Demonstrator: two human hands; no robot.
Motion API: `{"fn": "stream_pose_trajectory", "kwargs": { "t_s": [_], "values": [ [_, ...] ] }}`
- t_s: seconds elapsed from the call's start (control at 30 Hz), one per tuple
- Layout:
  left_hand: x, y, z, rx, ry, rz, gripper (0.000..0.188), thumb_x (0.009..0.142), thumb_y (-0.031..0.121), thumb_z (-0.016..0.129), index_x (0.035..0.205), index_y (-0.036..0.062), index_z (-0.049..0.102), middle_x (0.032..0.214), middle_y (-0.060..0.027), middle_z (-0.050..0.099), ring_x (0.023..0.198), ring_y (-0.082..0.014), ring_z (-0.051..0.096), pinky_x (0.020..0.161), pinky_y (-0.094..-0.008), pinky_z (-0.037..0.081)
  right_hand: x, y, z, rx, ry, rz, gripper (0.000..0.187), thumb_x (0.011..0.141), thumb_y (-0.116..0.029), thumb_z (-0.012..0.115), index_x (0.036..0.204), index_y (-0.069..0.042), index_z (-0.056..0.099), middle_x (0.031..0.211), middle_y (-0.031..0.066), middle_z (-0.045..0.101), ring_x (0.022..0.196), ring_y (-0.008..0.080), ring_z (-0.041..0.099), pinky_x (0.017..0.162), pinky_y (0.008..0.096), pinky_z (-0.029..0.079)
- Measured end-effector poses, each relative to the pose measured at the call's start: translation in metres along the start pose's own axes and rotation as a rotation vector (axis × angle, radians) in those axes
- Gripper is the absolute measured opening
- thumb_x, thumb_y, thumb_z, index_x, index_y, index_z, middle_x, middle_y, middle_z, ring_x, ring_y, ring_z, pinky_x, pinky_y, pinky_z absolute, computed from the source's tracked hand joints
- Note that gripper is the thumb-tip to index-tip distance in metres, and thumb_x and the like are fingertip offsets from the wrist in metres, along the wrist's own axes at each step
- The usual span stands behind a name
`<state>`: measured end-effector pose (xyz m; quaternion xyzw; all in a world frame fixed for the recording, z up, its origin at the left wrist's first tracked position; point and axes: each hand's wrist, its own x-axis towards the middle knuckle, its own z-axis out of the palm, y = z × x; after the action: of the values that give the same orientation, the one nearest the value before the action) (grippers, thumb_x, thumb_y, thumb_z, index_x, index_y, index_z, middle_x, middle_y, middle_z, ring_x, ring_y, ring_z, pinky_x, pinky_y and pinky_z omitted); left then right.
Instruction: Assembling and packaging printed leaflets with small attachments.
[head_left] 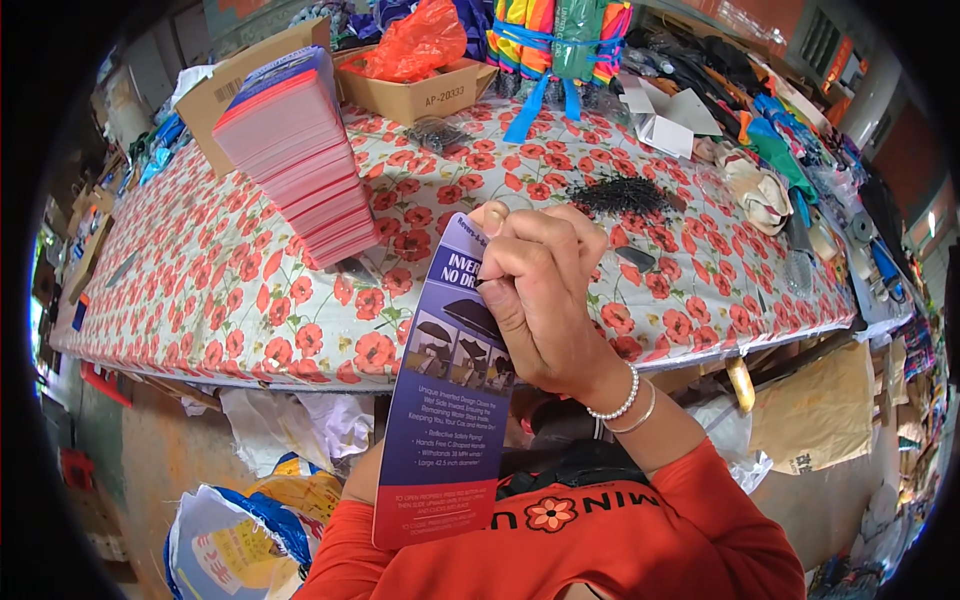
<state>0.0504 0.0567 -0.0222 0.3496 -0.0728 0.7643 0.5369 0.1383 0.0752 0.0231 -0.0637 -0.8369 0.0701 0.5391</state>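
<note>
A tall purple and red printed hang card [440, 420] with umbrella pictures stands upright in front of my chest. My left hand [491, 216] is mostly hidden behind it; only fingertips show at its top edge, gripping the card. Curled over the card's upper right edge is my right hand [545, 290], thumb and fingers pinched together. Whatever lies in that pinch is too small or hidden to make out. Beyond the hands, a pile of small black plastic pieces [625, 195] lies on the flowered tablecloth [230, 300].
A tall leaning stack of similar cards [300, 165] stands left. Behind it are an open carton [425, 95] with a red plastic bag [418, 40] and tied rainbow-coloured umbrellas [525, 40]. White folded card [670, 115] and heaped cloth [755, 190] lie right. Below left sits a sack [235, 545].
</note>
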Motion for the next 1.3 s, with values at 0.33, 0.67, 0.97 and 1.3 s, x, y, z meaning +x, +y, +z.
{"fn": "stream_pose_trajectory", "kwargs": {
  "t_s": [0.33,0.67,0.97,1.3],
  "values": [
    [0.001,0.000,0.001,0.112,-0.072,0.063,0.024,0.093,0.012,0.045,0.115,0.0027,0.047,0.111,-0.0070,0.051,0.106,-0.0145,0.046,0.098,-0.0272,0.032,0.006,-0.003,-0.002,0.001,0.031,0.029,0.011,0.085,-0.012,0.052,0.095,-0.008,0.052,0.113,0.0079,0.052,0.096,0.0238,0.038,0.086,0.0375,0.023],
    [0.009,0.019,0.041,0.847,0.300,0.239,0.009,0.092,0.006,0.048,0.100,0.0039,0.050,0.091,-0.0029,0.053,0.073,-0.0078,0.046,0.066,-0.0184,0.039,0.010,0.003,-0.006,0.142,0.005,0.213,0.013,0.088,-0.013,0.044,0.098,-0.005,0.047,0.103,0.0104,0.046,0.092,0.0232,0.036,0.090,0.0359,0.027],
    [-0.001,0.048,0.038,0.821,0.055,0.043,0.020,0.090,0.003,0.052,0.109,0.0003,0.053,0.092,-0.0056,0.058,0.069,-0.0087,0.049,0.059,-0.0181,0.042,0.007,0.005,-0.009,0.369,0.062,0.196,0.009,0.088,-0.007,0.045,0.096,-0.005,0.046,0.097,0.0090,0.047,0.089,0.0223,0.036,0.086,0.0341,0.029],
    [-0.004,0.063,0.060,0.918,0.059,-0.070,0.036,0.083,-0.007,0.057,0.118,-0.0030,0.047,0.086,-0.0065,0.058,0.073,-0.0095,0.052,0.065,-0.0176,0.043,-0.003,0.009,-0.008,0.355,0.044,0.165,0.010,0.086,-0.008,0.046,0.096,-0.005,0.047,0.098,0.0094,0.047,0.091,0.0232,0.036,0.087,0.0349,0.030]
  ]
}}
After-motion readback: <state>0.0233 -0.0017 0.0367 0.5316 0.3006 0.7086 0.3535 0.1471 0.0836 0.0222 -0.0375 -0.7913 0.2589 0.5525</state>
